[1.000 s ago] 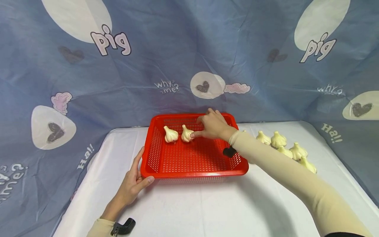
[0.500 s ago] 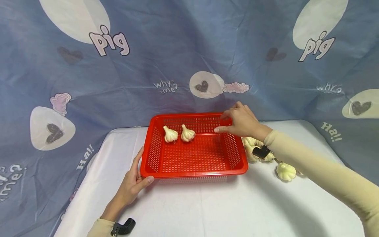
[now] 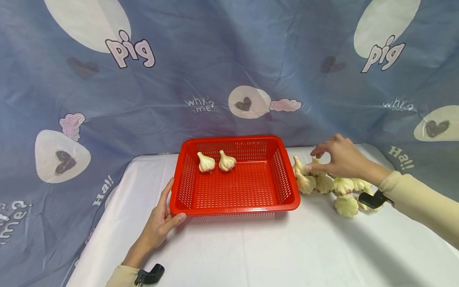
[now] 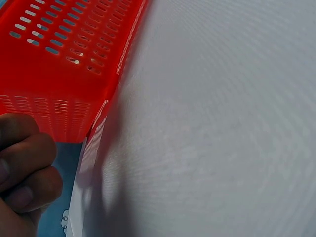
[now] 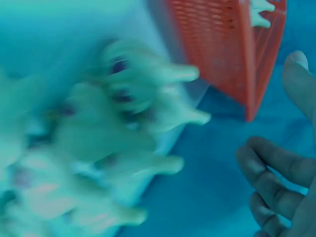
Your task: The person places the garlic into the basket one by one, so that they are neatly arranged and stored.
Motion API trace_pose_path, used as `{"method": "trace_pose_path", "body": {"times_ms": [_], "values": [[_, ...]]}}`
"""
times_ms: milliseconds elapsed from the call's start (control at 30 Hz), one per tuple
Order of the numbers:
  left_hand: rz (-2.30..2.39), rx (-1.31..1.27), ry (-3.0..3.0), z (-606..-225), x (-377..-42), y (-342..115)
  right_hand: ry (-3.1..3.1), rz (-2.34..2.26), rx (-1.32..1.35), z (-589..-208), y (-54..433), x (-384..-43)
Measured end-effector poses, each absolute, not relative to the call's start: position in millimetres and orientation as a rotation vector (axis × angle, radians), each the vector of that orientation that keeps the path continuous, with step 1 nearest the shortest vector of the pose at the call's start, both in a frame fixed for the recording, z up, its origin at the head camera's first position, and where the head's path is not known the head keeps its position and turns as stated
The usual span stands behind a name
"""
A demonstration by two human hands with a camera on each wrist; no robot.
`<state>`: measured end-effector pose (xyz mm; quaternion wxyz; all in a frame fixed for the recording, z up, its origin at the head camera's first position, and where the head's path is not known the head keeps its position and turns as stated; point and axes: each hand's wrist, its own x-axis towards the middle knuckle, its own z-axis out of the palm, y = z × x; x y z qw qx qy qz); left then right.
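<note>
Two garlic bulbs, one at left (image 3: 206, 163) and one beside it (image 3: 227, 162), sit near the back of a red perforated plastic basket (image 3: 238, 210). My left hand (image 3: 157, 223) grips its front left corner, thumb on the front rim; curled fingers (image 4: 29, 158) show by the basket in the left wrist view. Over the pile of garlic bulbs (image 3: 343, 185) right of the basket hovers my right hand (image 3: 344, 159). In the right wrist view its thumb (image 5: 300, 81) and fingers (image 5: 271, 177) are spread with nothing between them, beside the blurred pile.
A white cloth (image 3: 233, 251) covers the table. Behind it hangs a blue printed curtain (image 3: 179, 79), close to the basket's back rim. The garlic pile lies right against the basket's right side.
My right hand has left the second bulb in the basket and moved right, out over the garlic pile. The left hand and basket have stayed put.
</note>
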<state>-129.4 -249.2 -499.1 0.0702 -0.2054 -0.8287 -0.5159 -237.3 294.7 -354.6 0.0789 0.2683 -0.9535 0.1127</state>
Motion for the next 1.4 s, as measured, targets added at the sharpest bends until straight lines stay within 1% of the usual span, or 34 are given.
{"method": "trace_pose_path", "body": {"times_ms": [167,333,500,867,1400], "values": [[-1.559,-0.615,-2.493,-498,-130,-248,-2.822,0.326,0.870,-367,336,-215],[-1.572,-0.626,-2.484,-499,-129,-247,-2.773,0.310,0.902,-390,375,-196],[-1.570,-0.640,-2.481,-500,-128,-248,-2.816,0.288,0.909,-412,396,-178],[-1.553,-0.637,-2.476,-501,-128,-247,-2.884,0.288,0.821,-430,402,-166],[-1.574,-0.633,-2.463,-497,-128,-247,-2.839,0.246,0.848,-443,403,-165]]}}
